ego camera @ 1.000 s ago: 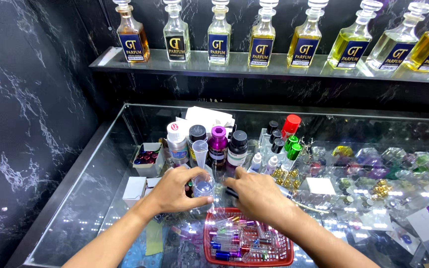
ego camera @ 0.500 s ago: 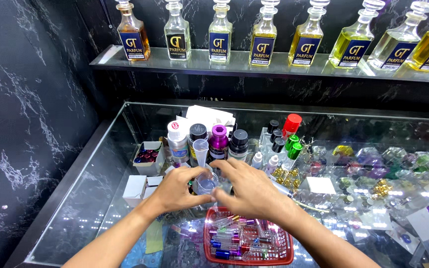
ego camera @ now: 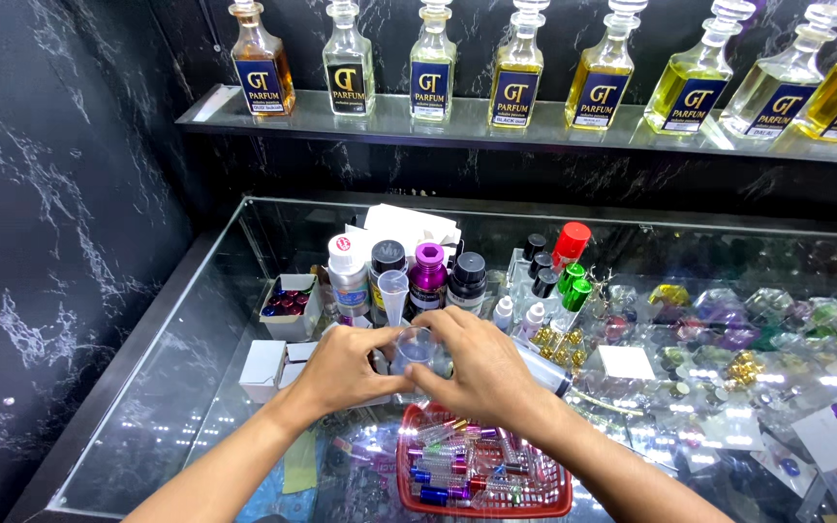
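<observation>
Both hands meet over the glass counter (ego camera: 186,387) around a small clear glass vial (ego camera: 415,347). My left hand (ego camera: 341,370) grips the vial from the left side. My right hand (ego camera: 481,368) closes its fingertips on the vial's top from the right. Just behind the hands stand a clear plastic funnel (ego camera: 394,291), a silver can with a white cap (ego camera: 348,276), a purple-capped bottle (ego camera: 427,276) and black-capped bottles (ego camera: 467,281). A red plastic basket (ego camera: 418,494) with several small coloured vials sits right under my wrists.
A glass shelf (ego camera: 389,121) at the back carries a row of labelled perfume bottles with glass stoppers. Small white boxes (ego camera: 265,368) lie at the left, a box of red caps (ego camera: 288,305) beside them. Red and green topped bottles (ego camera: 570,261) stand right of centre. Coloured ornate bottles show under the glass at right.
My right hand has moved left from beside the basket onto the vial's top, joining my left hand, which stayed on the vial.
</observation>
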